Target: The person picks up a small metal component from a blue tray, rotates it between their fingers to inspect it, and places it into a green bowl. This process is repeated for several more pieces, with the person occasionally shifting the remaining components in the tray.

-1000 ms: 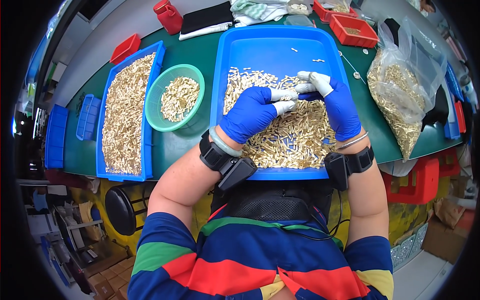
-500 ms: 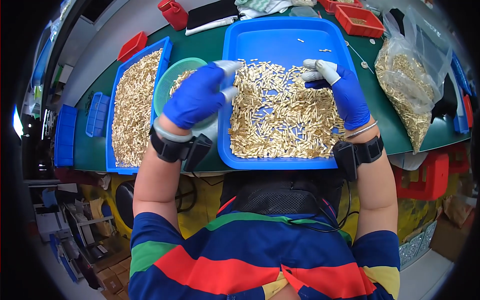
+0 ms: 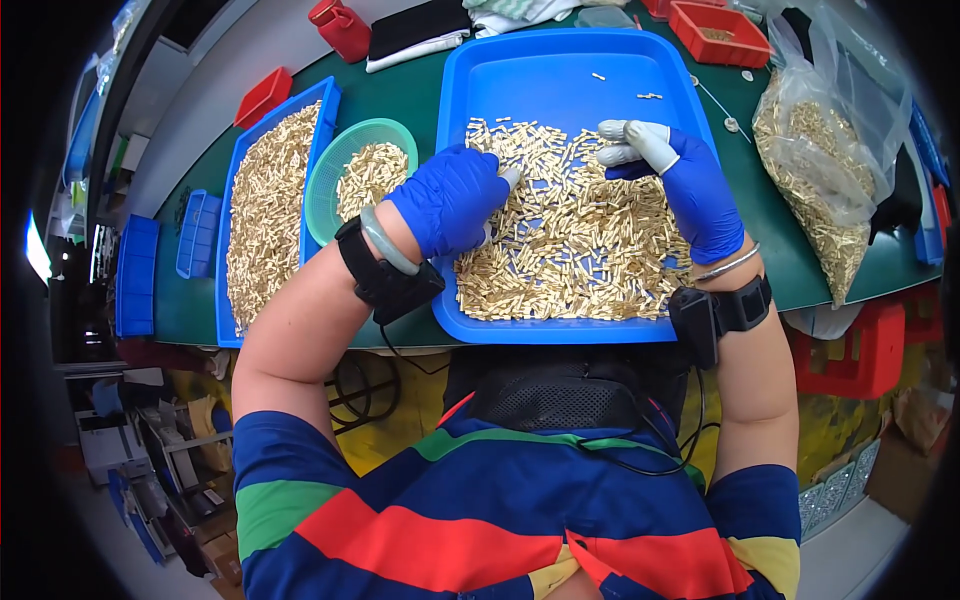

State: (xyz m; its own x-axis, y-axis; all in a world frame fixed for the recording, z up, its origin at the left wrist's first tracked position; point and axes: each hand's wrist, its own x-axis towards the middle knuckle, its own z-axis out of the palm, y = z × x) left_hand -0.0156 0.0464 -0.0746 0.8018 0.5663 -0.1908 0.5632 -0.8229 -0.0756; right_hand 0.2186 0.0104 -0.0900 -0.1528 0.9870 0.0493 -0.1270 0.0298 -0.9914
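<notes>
My left hand [image 3: 450, 203], in a blue glove with white fingertip covers, reaches over the left side of a large blue tray [image 3: 560, 90]. Its visible fingertips are apart, close above small gold-coloured metal pieces [image 3: 570, 225] spread in the tray; the other fingers are hidden under the hand. My right hand [image 3: 690, 185], gloved the same way, hovers at the tray's right side. Its thumb and fingers are pressed together, and whatever lies between them is hidden. Beside my left hand stands a green mesh basket [image 3: 325, 185] with more of these pieces in it.
A long blue bin [image 3: 325, 110] full of similar pieces stands on the left. At right lies a clear plastic bag [image 3: 815, 150] of pieces. Red trays [image 3: 720, 38], a red container [image 3: 340, 30] and folded cloths [image 3: 420, 30] line the back of the green table [image 3: 400, 90].
My left hand has moved right and slightly down, from beside the green basket to over the pieces in the tray, uncovering the basket. My right hand has stayed nearly in place.
</notes>
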